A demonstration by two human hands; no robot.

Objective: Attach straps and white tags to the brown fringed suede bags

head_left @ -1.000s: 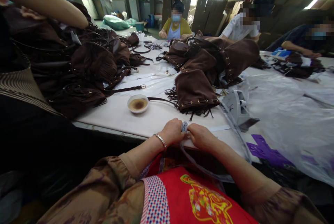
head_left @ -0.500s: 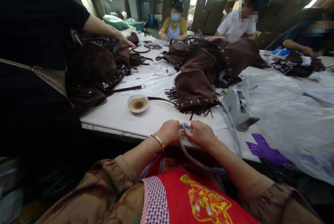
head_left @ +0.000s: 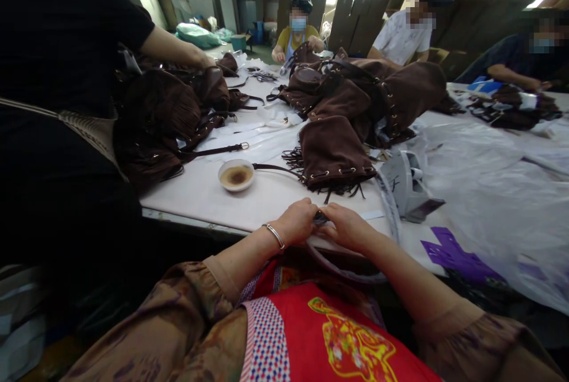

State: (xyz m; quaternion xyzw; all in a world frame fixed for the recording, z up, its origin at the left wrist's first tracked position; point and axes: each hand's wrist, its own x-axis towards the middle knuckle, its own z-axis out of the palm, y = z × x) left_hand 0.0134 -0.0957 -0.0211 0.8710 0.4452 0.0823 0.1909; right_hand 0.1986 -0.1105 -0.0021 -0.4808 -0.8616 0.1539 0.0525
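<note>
At the far left, a co-worker in black [head_left: 57, 73] is seen beside a heap of dark brown bags [head_left: 164, 103], toward which an arm is stretched. From this heap a strap [head_left: 217, 149] is laid out across the table [head_left: 191, 207], with its buckle end pointing to the right. A bowl [head_left: 236, 175] with brownish content is placed near the front edge, perhaps so that it can be reached easily. The left hand [head_left: 297, 222] is held with the fingers curled almost closed, and a small grey piece [head_left: 319, 217] is gripped at the fingertips. This piece is found between the two hands, just at the table's edge, and its shape is mostly covered by the fingers. Behind it, a fringed bag [head_left: 333, 150] is laid with its row of eyelets toward the person. A pale band [head_left: 344, 272] is left hanging in a loop below the hands; whether it is joined to the piece cannot be told. By the right hand [head_left: 345, 226], bent more loosely, the same piece is pinched from the other side; two hands are probably used because it is small and must be kept steady. Farther right, a grey device [head_left: 406, 186] is stood upright, then a purple sheet [head_left: 462, 257] and plastic film [head_left: 493, 174] are spread.
</note>
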